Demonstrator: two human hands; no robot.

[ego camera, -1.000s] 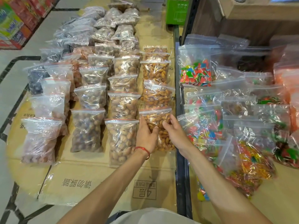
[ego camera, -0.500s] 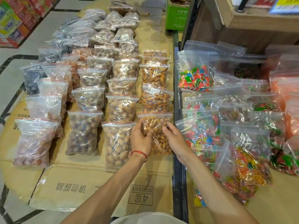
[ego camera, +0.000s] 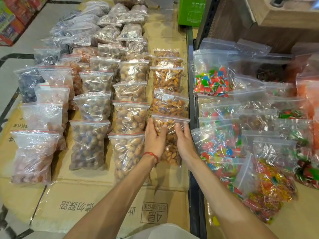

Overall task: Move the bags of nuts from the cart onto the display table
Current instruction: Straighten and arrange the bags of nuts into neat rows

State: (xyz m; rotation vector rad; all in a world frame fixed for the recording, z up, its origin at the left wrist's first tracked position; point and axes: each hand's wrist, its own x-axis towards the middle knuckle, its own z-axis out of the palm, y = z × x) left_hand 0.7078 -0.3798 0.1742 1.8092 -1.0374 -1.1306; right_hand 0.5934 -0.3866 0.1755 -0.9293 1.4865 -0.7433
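Observation:
A clear zip bag of brown almonds [ego camera: 170, 133] lies nearest me in the right-hand row on the cardboard-covered display table [ego camera: 96, 197]. My left hand [ego camera: 154, 138], with a red string at the wrist, grips the bag's left side. My right hand [ego camera: 184, 139] presses on its right side. More almond bags [ego camera: 168, 78] lie in line beyond it. Rows of other nut bags [ego camera: 128, 118] fill the table to the left. No cart is visible.
A black metal rail [ego camera: 193, 169] runs along the table's right edge. Beyond it, bags of colourful candy [ego camera: 211, 80] cover a wooden surface. A green box [ego camera: 190, 11] stands at the far end. Tiled floor and red boxes [ego camera: 12, 21] lie at the left.
Both hands have stayed on the nearest almond bag, shifting only slightly on it. The view has tilted a little downward.

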